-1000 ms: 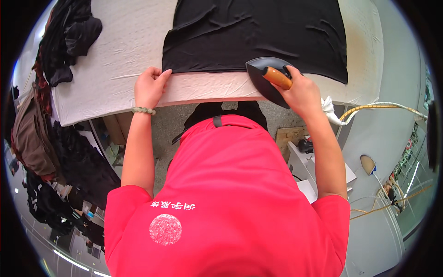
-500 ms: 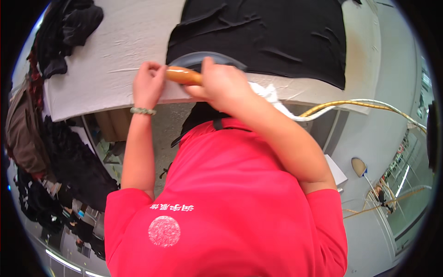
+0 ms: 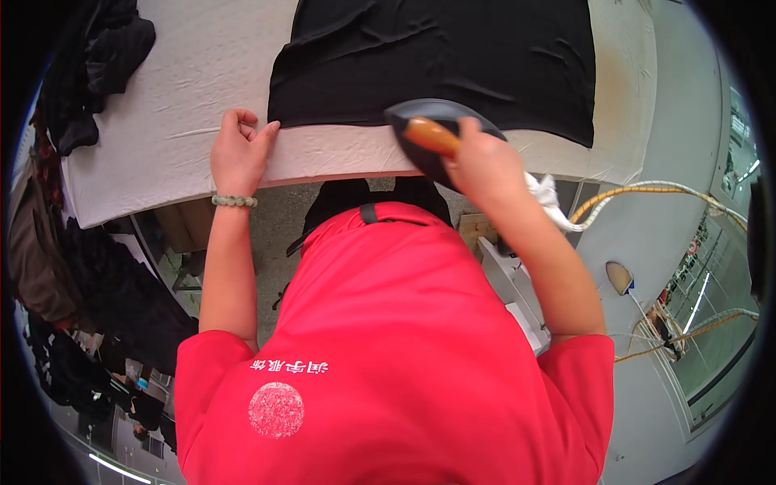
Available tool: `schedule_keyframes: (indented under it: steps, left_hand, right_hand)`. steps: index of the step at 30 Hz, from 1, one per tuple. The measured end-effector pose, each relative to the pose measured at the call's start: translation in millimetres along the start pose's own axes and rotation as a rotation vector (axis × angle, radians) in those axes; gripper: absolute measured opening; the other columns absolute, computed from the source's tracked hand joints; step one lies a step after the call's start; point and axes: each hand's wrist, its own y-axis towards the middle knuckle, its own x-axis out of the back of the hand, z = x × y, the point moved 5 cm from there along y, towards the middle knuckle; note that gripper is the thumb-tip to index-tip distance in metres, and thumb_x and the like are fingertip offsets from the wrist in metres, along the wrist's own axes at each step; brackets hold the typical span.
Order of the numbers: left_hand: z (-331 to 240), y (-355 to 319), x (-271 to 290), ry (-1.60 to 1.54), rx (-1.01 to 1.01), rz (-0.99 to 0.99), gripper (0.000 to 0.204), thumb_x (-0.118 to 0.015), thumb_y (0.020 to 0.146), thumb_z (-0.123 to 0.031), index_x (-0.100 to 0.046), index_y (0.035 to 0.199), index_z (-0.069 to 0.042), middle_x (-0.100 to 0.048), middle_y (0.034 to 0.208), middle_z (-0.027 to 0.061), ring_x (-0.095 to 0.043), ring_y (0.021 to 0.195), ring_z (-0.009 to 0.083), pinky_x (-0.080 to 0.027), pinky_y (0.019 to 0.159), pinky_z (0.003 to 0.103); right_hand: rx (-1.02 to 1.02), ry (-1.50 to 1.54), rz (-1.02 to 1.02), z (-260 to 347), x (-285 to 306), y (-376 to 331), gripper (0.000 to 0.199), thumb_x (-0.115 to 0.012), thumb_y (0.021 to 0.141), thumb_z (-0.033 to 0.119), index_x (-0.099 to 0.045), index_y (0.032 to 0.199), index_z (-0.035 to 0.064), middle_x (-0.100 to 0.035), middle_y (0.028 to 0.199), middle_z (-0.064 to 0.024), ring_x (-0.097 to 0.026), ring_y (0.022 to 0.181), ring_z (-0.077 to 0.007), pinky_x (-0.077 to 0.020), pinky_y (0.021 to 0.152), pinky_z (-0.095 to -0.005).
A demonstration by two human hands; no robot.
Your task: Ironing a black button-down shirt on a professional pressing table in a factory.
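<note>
My right hand [image 3: 487,166] is wrapped round the orange handle of a dark steam iron [image 3: 440,109], slightly blurred by motion. The iron overlaps the near edge of a black garment [image 3: 436,56] and the front edge of the pale padded ironing table [image 3: 323,153]. I cannot tell whether its sole touches the cloth. My left hand [image 3: 240,153], wearing a beaded bracelet, is at the garment's near left corner. Its thumb points toward that corner, apart from the loosely curled fingers. The garment lies spread, with several creases across it.
Dark clothes [image 3: 113,61] are heaped on the table's left end, and more hang [image 3: 121,275] beyond it. White cloth [image 3: 547,198] shows by my right wrist, where yellow and white hoses [image 3: 638,187] run right. A white box [image 3: 529,323] stands below.
My right hand has carried the iron rightward, away from the garment's near left corner. My left hand has shifted slightly left relative to my view, and the iron's handle no longer meets it.
</note>
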Motion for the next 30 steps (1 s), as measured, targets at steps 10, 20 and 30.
schedule_keyframes:
  steps: [10,20,30]
  left_hand:
    - [-11,4,-2,0.038,-0.161,-0.047,0.039,-0.085,0.082,-0.028,-0.062,0.103,-0.005,-0.061,0.082,0.0042,-0.06,0.073,0.0182,-0.051,0.067,0.035]
    - [-36,8,-5,0.293,-0.205,-0.041,0.039,-0.087,0.081,-0.033,-0.065,0.092,-0.003,-0.061,0.084,0.0069,-0.057,0.071,0.021,-0.05,0.07,0.035]
    - [-25,15,-4,0.161,-0.122,0.005,0.035,-0.086,0.082,-0.032,-0.065,0.084,-0.004,-0.062,0.082,0.0056,-0.06,0.072,0.0193,-0.05,0.068,0.036]
  right_hand:
    - [-0.195,0.091,-0.144,-137,-19,-30,0.041,-0.07,0.096,0.031,-0.059,0.122,0.003,-0.073,0.097,-0.0252,-0.069,0.092,-0.0459,-0.0556,0.08,-0.0507]
    - [-0.152,0.255,-0.142,-96,0,-25,0.052,-0.075,0.091,0.037,-0.058,0.124,0.0011,-0.074,0.097,-0.0239,-0.071,0.093,-0.0444,-0.0558,0.081,-0.0506]
    - [0.149,0.214,0.177,45,-22,2,0.044,-0.076,0.083,0.023,-0.056,0.114,-0.0013,-0.072,0.079,-0.0225,-0.073,0.077,-0.0417,-0.0585,0.07,-0.0503]
